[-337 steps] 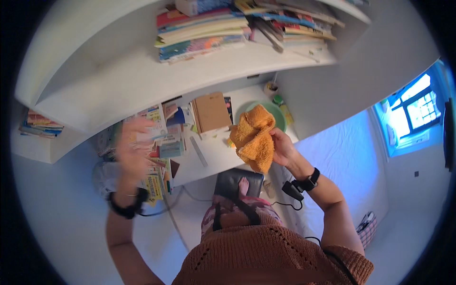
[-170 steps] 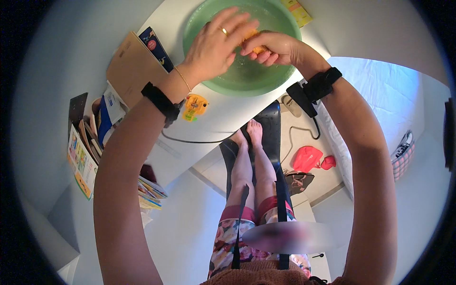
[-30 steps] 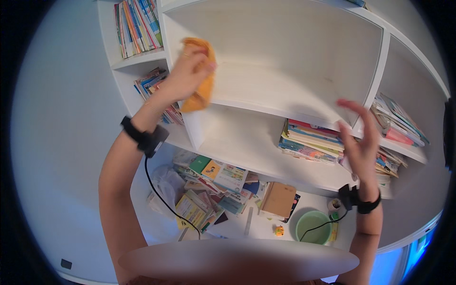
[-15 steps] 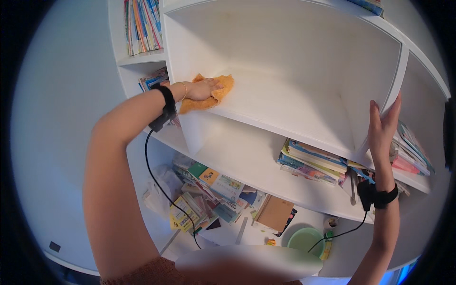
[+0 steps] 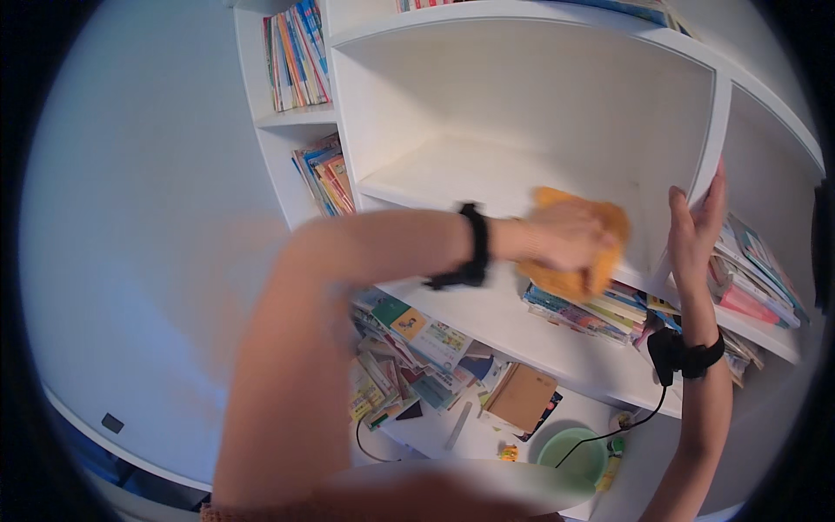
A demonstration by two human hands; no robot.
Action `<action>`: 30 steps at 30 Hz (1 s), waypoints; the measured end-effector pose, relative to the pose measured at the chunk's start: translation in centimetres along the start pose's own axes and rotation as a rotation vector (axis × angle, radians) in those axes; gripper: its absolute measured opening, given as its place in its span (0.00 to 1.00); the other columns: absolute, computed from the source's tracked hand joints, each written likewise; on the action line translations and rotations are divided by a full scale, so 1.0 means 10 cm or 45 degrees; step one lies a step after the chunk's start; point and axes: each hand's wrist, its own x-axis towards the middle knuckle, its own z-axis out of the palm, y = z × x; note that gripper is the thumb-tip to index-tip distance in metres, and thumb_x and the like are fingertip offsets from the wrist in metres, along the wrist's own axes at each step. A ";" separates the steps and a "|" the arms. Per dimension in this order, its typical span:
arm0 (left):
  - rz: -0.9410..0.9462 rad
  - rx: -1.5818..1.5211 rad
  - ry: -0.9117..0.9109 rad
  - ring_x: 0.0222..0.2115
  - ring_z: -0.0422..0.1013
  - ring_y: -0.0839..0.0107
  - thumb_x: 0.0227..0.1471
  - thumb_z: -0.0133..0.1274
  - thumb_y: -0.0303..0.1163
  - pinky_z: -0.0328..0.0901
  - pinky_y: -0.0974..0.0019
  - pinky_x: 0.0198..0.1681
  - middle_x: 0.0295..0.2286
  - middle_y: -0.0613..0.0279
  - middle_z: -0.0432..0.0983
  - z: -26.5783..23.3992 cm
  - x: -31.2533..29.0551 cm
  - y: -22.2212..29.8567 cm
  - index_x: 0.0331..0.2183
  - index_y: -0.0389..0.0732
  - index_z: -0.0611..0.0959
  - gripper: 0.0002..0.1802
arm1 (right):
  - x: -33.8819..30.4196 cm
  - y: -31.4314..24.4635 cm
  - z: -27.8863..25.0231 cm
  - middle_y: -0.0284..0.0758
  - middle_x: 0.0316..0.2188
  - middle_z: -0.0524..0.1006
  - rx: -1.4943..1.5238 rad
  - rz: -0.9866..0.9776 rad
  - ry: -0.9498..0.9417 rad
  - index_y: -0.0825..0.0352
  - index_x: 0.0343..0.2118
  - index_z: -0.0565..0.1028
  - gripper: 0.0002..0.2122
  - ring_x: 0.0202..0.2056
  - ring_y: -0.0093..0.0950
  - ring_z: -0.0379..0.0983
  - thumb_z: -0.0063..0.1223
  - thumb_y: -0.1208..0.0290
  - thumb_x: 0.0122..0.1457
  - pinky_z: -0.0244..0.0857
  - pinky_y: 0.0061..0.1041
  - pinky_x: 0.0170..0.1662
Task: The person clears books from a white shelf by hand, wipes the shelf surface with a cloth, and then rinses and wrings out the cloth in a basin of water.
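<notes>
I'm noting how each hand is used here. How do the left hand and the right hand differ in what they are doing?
The left hand presses an orange cloth onto the white shelf board; the right hand holds nothing. The left hand lies curled over the cloth, while the right hand stands upright with fingers straight against the shelf's divider panel. Both wear a black wrist strap.

Orange cloth (image 5: 578, 261) (crumpled, blurred) lies pressed on the white shelf (image 5: 452, 178).
</notes>
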 end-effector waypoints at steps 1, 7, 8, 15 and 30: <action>-0.043 -0.100 0.258 0.50 0.56 0.51 0.51 0.37 0.39 0.50 0.59 0.54 0.45 0.44 0.64 0.10 0.17 0.20 0.44 0.33 0.70 0.23 | 0.00 0.00 -0.01 0.41 0.50 0.61 0.004 0.010 -0.023 0.69 0.55 0.52 0.29 0.51 0.30 0.57 0.42 0.81 0.46 0.47 0.25 0.54; -0.005 -0.213 0.173 0.50 0.56 0.53 0.53 0.37 0.40 0.49 0.58 0.55 0.45 0.45 0.64 0.11 -0.04 -0.03 0.46 0.30 0.67 0.24 | -0.02 0.05 -0.08 0.39 0.50 0.60 0.033 0.066 -0.040 0.68 0.56 0.51 0.30 0.50 0.28 0.56 0.43 0.80 0.48 0.50 0.23 0.52; 0.076 -0.005 0.306 0.50 0.57 0.53 0.48 0.43 0.39 0.50 0.58 0.54 0.43 0.46 0.66 0.18 -0.26 -0.31 0.44 0.34 0.71 0.23 | -0.01 0.02 -0.10 0.39 0.50 0.59 0.042 0.113 -0.081 0.68 0.56 0.50 0.30 0.50 0.28 0.56 0.43 0.80 0.48 0.49 0.23 0.52; -0.497 0.192 0.339 0.51 0.55 0.51 0.46 0.46 0.33 0.49 0.60 0.55 0.47 0.42 0.60 0.65 -1.90 -2.06 0.45 0.35 0.71 0.22 | -0.03 0.02 -0.03 0.40 0.51 0.59 0.031 0.080 -0.047 0.67 0.56 0.50 0.30 0.51 0.29 0.55 0.41 0.82 0.47 0.48 0.24 0.53; -0.697 -0.414 0.344 0.55 0.48 0.56 0.57 0.29 0.43 0.44 0.65 0.57 0.53 0.45 0.52 0.50 -1.82 -2.05 0.50 0.30 0.61 0.28 | -0.06 0.09 -0.04 0.42 0.52 0.58 -0.092 -0.016 -0.011 0.68 0.56 0.50 0.30 0.53 0.30 0.54 0.41 0.81 0.48 0.47 0.26 0.55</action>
